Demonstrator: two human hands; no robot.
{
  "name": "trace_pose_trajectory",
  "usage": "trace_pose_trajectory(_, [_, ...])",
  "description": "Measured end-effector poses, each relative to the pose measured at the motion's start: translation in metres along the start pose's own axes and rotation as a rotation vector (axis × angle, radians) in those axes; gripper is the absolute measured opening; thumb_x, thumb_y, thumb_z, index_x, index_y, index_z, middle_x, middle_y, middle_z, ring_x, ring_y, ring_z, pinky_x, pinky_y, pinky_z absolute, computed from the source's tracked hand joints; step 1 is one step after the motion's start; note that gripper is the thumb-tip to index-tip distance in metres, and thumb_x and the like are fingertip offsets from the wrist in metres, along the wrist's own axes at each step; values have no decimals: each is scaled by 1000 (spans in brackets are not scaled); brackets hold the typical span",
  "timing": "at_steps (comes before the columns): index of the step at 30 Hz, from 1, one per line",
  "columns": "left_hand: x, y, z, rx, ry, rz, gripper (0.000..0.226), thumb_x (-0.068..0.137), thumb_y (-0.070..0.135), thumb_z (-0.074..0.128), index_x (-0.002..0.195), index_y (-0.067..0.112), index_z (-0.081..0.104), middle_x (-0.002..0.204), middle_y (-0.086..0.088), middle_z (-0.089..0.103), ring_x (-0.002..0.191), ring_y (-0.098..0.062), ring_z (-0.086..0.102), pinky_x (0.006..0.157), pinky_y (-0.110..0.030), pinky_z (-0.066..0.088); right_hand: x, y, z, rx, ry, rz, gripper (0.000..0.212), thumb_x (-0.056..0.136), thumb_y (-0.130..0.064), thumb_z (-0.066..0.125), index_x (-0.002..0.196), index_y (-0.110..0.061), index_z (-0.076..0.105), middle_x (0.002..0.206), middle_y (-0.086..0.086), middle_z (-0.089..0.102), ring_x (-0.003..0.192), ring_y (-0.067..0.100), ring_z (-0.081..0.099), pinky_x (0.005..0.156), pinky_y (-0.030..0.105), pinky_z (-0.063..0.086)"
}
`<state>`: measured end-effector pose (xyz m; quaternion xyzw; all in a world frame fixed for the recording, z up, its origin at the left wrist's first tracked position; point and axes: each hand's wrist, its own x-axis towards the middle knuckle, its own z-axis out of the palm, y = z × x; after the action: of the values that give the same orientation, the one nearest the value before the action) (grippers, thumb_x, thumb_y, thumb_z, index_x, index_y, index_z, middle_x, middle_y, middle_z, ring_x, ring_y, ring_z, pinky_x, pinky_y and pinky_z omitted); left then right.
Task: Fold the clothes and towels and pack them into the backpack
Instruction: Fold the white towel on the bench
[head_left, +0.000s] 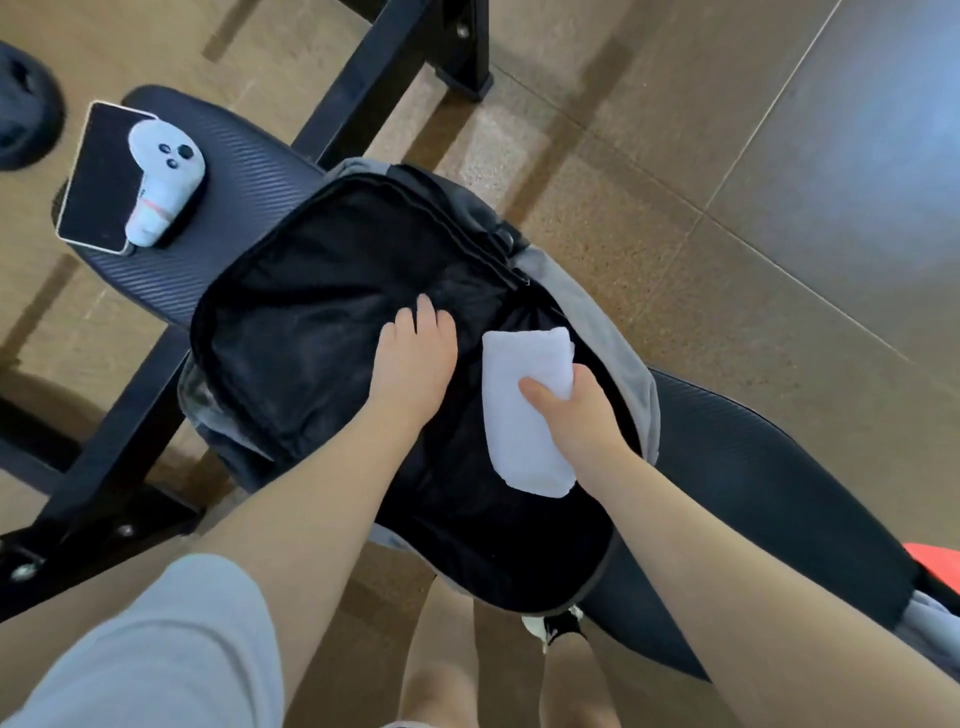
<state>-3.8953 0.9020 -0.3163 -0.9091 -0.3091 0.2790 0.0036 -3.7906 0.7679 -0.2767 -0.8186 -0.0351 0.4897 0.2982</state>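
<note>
The left hand's fingertips sink out of sight into the backpack's black lining. The right hand's fingers are hidden behind the folded white towel; only the thumb shows. At 3 o'clock a red item is cut by the edge, beside a grey cloth. At 9 o'clock a dark round object is cropped and blurred.

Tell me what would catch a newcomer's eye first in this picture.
The folded white towel stands out most, gripped by the right hand over the open black backpack on the padded bench. The left hand presses on the backpack's flap. At the bench's far end a white controller lies on a phone.
</note>
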Motion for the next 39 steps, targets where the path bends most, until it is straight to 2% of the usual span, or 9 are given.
trace_pose_trajectory(3, [2, -25, -18, -217, 0, 75, 20, 89, 13, 45, 107, 8, 51, 115, -9, 59, 95, -27, 58, 69, -33, 41, 3, -10, 3, -31, -52, -24, 33, 87, -38, 60, 109, -15, 50, 98, 1, 58, 88, 18, 57, 71, 31, 44])
trace_pose_trajectory(10, [-27, -71, -69, -638, 176, 6, 24, 90, 22, 51, 111, 13, 58, 102, -4, 66, 91, -29, 59, 71, -33, 37, 14, -46, 25, -148, -171, -125, 38, 86, -36, 61, 112, -11, 53, 100, 0, 58, 94, 18, 55, 76, 30, 42])
trace_pose_trajectory(14, [-25, -75, -75, -679, 208, 30, 24, 90, 24, 52, 110, 13, 59, 96, -4, 66, 86, -29, 60, 70, -36, 40, 43, -78, 49, -235, -247, -194, 31, 82, -42, 66, 82, -13, 55, 78, 0, 57, 77, 17, 56, 69, 29, 43])
trace_pose_trajectory(18, [-21, -76, -70, -705, 216, 9, 24, 89, 25, 52, 109, 13, 59, 91, -4, 65, 82, -26, 58, 68, -34, 40, 58, -77, 68, -612, 11, -218, 61, 81, -57, 59, 122, -13, 49, 123, 7, 56, 118, 27, 49, 100, 40, 38])
trace_pose_trajectory(22, [-20, -70, -65, -710, 221, 15, 23, 88, 23, 53, 107, 12, 59, 92, -4, 65, 81, -25, 58, 64, -29, 33, 13, -29, 57, -310, 255, -245, 76, 84, -47, 60, 143, -10, 28, 147, 9, 32, 135, 27, 28, 108, 38, 25])
trace_pose_trajectory(25, [-22, -64, -64, -726, 213, -5, 21, 89, 22, 53, 106, 12, 58, 95, -3, 64, 83, -25, 57, 64, -29, 32, -2, 2, 58, 105, 110, 176, 78, 85, -42, 63, 144, -8, 25, 141, 13, 40, 127, 29, 41, 103, 37, 37])
trace_pose_trajectory(27, [-24, -63, -64, -723, 218, -8, 21, 89, 23, 54, 107, 12, 58, 96, -2, 64, 84, -25, 57, 65, -28, 31, 2, 2, 62, 366, -60, 310, 51, 89, -32, 61, 130, -6, 43, 119, 9, 57, 105, 22, 54, 87, 26, 46])
trace_pose_trajectory(36, [-47, -66, -62, -707, 401, 97, 19, 81, 16, 61, 98, 11, 67, 89, -1, 70, 74, -24, 65, 63, -29, 44, 39, -52, 62, 569, 136, 105, 24, 91, -21, 58, 111, -7, 58, 102, 8, 65, 98, 25, 62, 87, 37, 51])
trace_pose_trajectory(39, [-49, -62, -63, -704, 402, 65, 19, 82, 20, 61, 99, 14, 67, 90, 1, 69, 75, -23, 64, 63, -26, 40, 45, -78, 70, 576, -5, 65, 20, 95, -7, 45, 112, -5, 54, 103, 10, 62, 96, 25, 61, 89, 38, 50])
